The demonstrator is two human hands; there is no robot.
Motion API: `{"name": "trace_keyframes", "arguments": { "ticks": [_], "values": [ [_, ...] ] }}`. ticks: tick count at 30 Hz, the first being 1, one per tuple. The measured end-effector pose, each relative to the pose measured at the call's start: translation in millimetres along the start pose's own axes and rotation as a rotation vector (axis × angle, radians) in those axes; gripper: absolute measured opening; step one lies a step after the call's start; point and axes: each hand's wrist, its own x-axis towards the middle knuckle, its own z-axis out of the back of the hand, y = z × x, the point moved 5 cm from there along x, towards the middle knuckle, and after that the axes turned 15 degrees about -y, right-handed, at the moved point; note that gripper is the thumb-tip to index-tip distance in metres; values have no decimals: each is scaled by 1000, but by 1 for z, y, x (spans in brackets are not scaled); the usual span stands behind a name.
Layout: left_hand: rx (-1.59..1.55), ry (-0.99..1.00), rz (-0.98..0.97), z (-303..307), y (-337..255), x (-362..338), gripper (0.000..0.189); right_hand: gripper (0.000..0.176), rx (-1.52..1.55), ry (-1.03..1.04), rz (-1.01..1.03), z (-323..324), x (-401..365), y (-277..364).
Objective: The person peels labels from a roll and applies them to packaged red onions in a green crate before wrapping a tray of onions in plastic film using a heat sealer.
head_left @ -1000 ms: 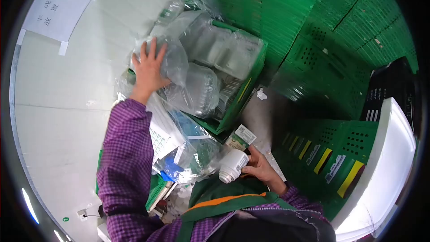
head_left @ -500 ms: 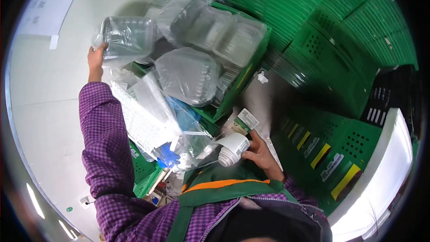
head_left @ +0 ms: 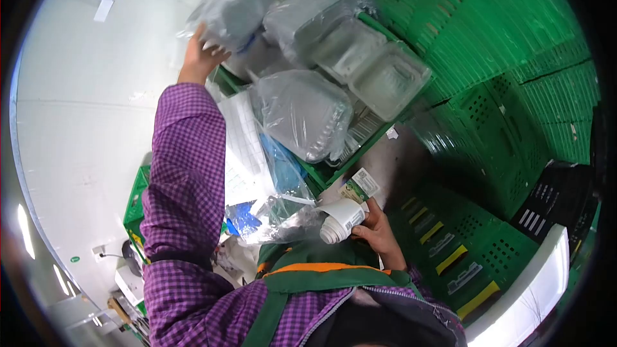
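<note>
At the upper left, my left hand (head_left: pixel 200 56) has its fingers round the lower edge of a bagged pack of clear plastic trays (head_left: pixel 236 8), slightly blurred. My right hand (head_left: pixel 380 239) holds a roll of white labels (head_left: pixel 344 221), with thumb and fingers closed at its right side. A printed label (head_left: pixel 361 184) with green artwork stands up just above these fingers. Between the hands, more bagged trays (head_left: pixel 302 112) and clear hinged containers (head_left: pixel 391 80) lie heaped on a green crate (head_left: pixel 414 106).
White papers (head_left: pixel 243 148) and crumpled clear plastic (head_left: pixel 292 225) lie near my front, beside something blue (head_left: pixel 243 218). Tall green crates (head_left: pixel 475 19) are stacked at the right. A white panel (head_left: pixel 536 289) stands at the lower right, near a black crate (head_left: pixel 556 199).
My left hand has moved up and right with the bagged trays, which are now tilted. My right hand still holds the label roll. The whole view has shifted.
</note>
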Motion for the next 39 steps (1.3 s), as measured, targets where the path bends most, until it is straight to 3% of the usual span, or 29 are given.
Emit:
{"name": "trace_keyframes", "arguments": {
  "ticks": [2,4,6,8,9,11,12,14,15,17,22,27,29,31,32,35,38,39],
  "values": [
    [549,18,-63,-11,4,-13,97,91,-24,6,-1,-3,6,-2],
    [877,202,-295,-13,15,-60,105,90,-35,5,26,-6,10,-4],
    [1215,316,-693,-8,41,-118,104,89,-66,16,15,-8,15,-3],
    [1298,504,-876,22,94,-148,105,89,-101,28,-1,-13,17,-2],
    [1296,495,-870,30,100,-164,105,89,-96,24,-15,-17,18,-1],
    [1167,395,-488,50,113,-179,93,89,-99,23,-36,-21,21,1],
    [1164,388,-481,63,119,-177,93,89,-115,31,-26,-22,22,2],
    [1116,397,-452,106,135,-165,70,89,-140,47,-26,-23,21,-1],
    [1113,388,-447,122,135,-162,70,89,-141,53,-26,-22,20,-4],
    [1155,285,-596,146,125,-158,49,90,-145,60,-24,-19,21,-9],
    [1165,113,-701,184,110,-145,41,88,-161,103,31,-20,22,-10],
    [1138,73,-776,173,90,-165,36,86,-129,136,40,-25,18,-8],
    [1071,-8,-1214,158,56,-197,34,85,-138,153,25,-25,14,-10],
    [1142,-241,-1306,163,29,-226,40,84,-87,117,50,-26,12,-9],
    [1226,-375,-1369,179,23,-234,52,84,-92,128,41,-25,11,-11],
    [1422,-683,-1065,248,35,-235,92,84,-72,126,30,-21,9,-11],
    [1254,-647,-450,322,92,-218,127,87,-57,77,93,-17,11,0],
    [1225,-652,-353,332,105,-217,128,88,-61,51,127,-13,14,3]
  ]
}}
